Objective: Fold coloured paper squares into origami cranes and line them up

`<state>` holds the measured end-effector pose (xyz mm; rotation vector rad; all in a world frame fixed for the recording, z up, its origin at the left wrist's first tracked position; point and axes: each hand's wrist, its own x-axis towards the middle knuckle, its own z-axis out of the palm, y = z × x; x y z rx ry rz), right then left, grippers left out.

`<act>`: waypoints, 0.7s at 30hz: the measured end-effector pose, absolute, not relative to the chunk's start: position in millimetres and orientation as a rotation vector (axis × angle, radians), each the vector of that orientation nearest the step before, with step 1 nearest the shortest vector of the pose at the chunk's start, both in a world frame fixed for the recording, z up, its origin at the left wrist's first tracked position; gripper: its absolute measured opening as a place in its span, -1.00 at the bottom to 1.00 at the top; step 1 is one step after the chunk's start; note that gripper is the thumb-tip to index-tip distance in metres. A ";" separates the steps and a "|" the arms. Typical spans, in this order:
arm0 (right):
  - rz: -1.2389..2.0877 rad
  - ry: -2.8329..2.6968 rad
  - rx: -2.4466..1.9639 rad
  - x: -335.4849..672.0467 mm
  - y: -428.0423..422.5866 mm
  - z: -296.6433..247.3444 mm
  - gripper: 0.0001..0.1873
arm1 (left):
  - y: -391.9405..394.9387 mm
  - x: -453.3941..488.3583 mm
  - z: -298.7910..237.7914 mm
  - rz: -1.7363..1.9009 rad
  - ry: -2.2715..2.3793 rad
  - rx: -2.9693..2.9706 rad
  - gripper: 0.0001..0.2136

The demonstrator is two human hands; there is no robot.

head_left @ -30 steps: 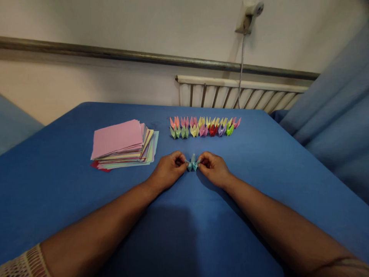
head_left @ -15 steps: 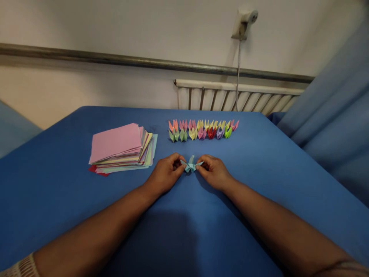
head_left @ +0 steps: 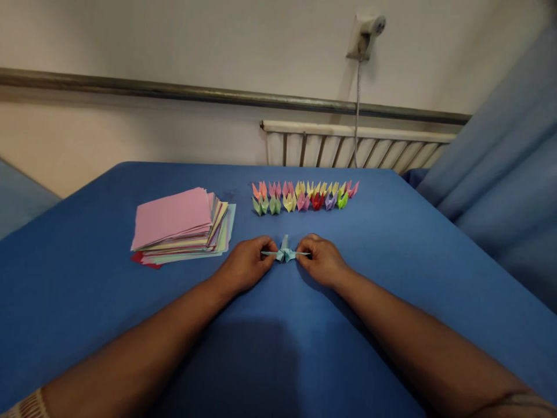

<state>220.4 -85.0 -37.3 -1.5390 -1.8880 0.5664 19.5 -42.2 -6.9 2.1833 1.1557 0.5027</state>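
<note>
A small light-blue folded paper crane (head_left: 285, 253) rests low over the blue table (head_left: 391, 255), its two wings spread out flat to the sides. My left hand (head_left: 245, 267) pinches the left wing tip. My right hand (head_left: 322, 261) pinches the right wing tip. Both hands lie on the table near its middle, knuckles up, fingers closed on the paper.
Two rows of several finished paper cranes (head_left: 303, 197) in mixed colours stand behind my hands. A stack of coloured paper sheets (head_left: 179, 224), pink on top, lies to the left. A radiator (head_left: 357, 144) and a wall rail lie beyond the table; a blue curtain (head_left: 509, 157) hangs at right.
My hands have moved slightly apart, pulling the crane's wings from upright to flat and spread. The view has tilted down a little.
</note>
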 end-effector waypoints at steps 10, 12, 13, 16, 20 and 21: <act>0.474 -1.927 -1.553 214.7 -89.8 -36.6 -0.92 | -42.6 18.2 -6.9 0.359 1.142 2.422 -0.90; 0.470 -1.934 -1.541 213.9 -89.2 -36.3 -0.92 | -42.8 18.3 -7.2 0.367 1.137 2.415 -0.90; 0.472 -1.925 -1.539 213.7 -88.6 -36.5 -0.91 | -42.7 18.4 -7.6 0.381 1.130 2.399 -0.91; 0.498 -1.846 -1.533 212.9 -85.7 -38.6 -0.93 | -42.3 19.0 -9.6 0.464 1.103 2.288 -0.89; 0.582 -1.681 -1.498 210.8 -83.2 -42.1 -0.96 | -42.5 21.2 -12.2 0.582 1.147 2.129 -0.80; 0.615 -1.638 -1.491 210.2 -83.3 -42.7 -0.91 | -42.8 21.9 -12.5 0.607 1.151 2.106 -0.77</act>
